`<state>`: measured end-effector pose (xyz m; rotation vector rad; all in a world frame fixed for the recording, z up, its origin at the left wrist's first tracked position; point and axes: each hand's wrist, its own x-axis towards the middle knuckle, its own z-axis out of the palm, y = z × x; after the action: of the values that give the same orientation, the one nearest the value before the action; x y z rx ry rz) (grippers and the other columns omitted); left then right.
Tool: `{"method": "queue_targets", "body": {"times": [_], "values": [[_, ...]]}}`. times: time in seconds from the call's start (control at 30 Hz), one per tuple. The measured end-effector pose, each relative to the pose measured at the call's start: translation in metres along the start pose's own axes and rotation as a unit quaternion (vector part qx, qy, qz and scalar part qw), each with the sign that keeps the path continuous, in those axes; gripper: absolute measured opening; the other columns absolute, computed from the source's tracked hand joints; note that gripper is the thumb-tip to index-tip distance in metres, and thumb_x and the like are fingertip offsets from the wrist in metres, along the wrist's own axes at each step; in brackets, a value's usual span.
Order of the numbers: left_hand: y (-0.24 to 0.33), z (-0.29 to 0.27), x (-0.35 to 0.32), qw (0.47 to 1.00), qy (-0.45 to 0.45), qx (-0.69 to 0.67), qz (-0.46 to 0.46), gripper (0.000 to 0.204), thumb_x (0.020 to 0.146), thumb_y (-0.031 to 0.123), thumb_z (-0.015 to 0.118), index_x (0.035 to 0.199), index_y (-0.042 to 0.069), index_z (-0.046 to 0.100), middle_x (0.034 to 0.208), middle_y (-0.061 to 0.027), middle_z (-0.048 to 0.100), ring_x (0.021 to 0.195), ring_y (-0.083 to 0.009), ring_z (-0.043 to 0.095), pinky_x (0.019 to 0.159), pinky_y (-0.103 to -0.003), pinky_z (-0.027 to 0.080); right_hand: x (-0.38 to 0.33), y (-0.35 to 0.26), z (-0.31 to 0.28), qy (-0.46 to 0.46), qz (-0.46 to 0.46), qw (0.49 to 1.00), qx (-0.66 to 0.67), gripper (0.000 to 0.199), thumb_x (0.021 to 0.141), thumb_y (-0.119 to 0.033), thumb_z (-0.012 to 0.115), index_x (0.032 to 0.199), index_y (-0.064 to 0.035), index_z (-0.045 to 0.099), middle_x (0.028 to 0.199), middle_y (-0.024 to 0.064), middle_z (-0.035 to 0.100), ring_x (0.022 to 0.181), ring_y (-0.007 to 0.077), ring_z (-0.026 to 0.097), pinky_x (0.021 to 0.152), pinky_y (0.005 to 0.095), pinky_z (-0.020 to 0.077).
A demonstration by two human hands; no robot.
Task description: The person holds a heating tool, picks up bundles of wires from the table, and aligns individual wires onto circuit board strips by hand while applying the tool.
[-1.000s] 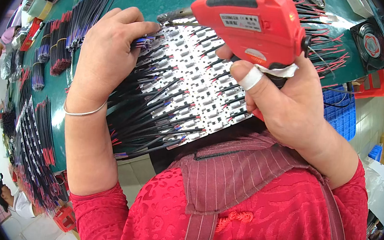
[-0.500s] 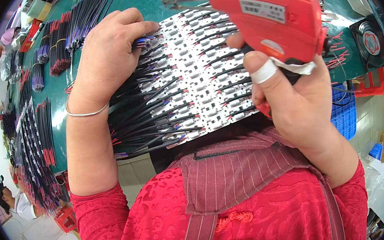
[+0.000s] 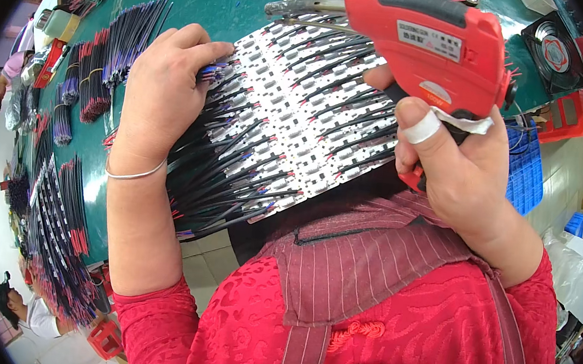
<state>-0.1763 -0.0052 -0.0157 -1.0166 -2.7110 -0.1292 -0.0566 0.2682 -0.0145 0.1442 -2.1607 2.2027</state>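
My right hand (image 3: pixel 460 164) is wrapped round the grip of a red and black soldering gun (image 3: pixel 420 43), its metal tip pointing left above the far side of the boards. White tape circles my right thumb. A panel of white circuit boards (image 3: pixel 302 147) lies in front of me, with rows of black wires (image 3: pixel 236 169) fixed along it. At the panel's far left edge my left hand (image 3: pixel 166 87) pinches several thin wires (image 3: pixel 212 72) with blue and red ends. The fingertips partly hide where those wires meet the board.
Bundles of dark wires (image 3: pixel 136 34) lie on the green table (image 3: pixel 207 2) to the left, with more hanging over its near left edge (image 3: pixel 59 229). A black fan (image 3: pixel 555 53) stands at the far right, near red bins (image 3: pixel 567 118) and a blue crate (image 3: pixel 526 171). Another person (image 3: pixel 33 311) sits lower left.
The soldering gun in my right hand has moved right and slightly down. My left hand stays at the board's left edge, still pinching the wires.
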Motion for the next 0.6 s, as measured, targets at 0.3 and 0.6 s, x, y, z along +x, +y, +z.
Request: {"method": "queue_targets", "body": {"times": [0.3,0.6], "values": [[0.0,0.001,0.0,0.999,0.029,0.009,0.019,0.038,0.066,-0.005,0.07,0.101,0.012,0.074,0.089,-0.005,0.062,0.087,-0.027,0.062,0.077,-0.038,0.053,-0.011,-0.002,-0.007,0.014,-0.009,1.0,0.011,0.029,0.1,-0.015,0.057,0.125,0.0013,0.055,0.117,0.0138,0.066,0.06,0.0051,0.051,0.051,0.0227,0.0476],[0.003,-0.02,-0.009,0.997,0.056,0.057,-0.016,0.039,0.074,-0.01,0.064,0.107,0.009,0.07,0.096,-0.0105,0.063,0.092,-0.0329,0.063,0.08,-0.041,0.051,-0.018,-0.006,-0.012,0.025,-0.014,0.999,0.025,0.03,0.1,-0.016,0.058,0.124,0.0011,0.055,0.117,0.0139,0.065,0.061,0.0049,0.051,0.055,0.0228,0.049]]}}
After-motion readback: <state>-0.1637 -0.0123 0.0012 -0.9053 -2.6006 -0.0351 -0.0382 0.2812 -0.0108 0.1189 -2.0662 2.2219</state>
